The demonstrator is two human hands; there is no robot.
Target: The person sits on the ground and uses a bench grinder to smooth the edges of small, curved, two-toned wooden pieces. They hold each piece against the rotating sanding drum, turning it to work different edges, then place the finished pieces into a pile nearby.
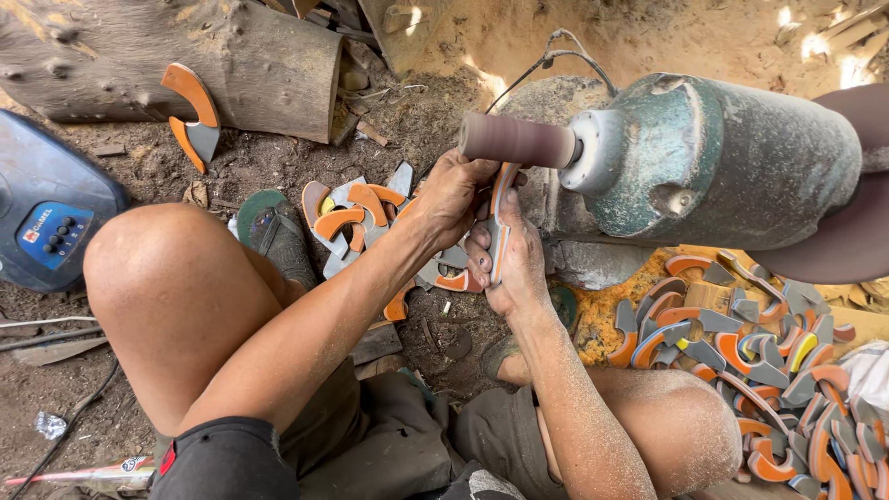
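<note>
Your left hand (451, 196) and right hand (515, 264) are close together, both clamped on one curved orange-and-grey piece (500, 222), its upper end pressed just under the sanding drum (515, 140) of the green motor (713, 162). That piece looks mid-sanding. Just beyond your left hand lies a small scatter of pieces (356, 222); to the right of your right hand sits a far bigger heap (769, 370), so which pile is finished I cannot tell.

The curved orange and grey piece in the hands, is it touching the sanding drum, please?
Touching: both hands press the curved orange and grey piece up against the brown sanding drum.
</note>
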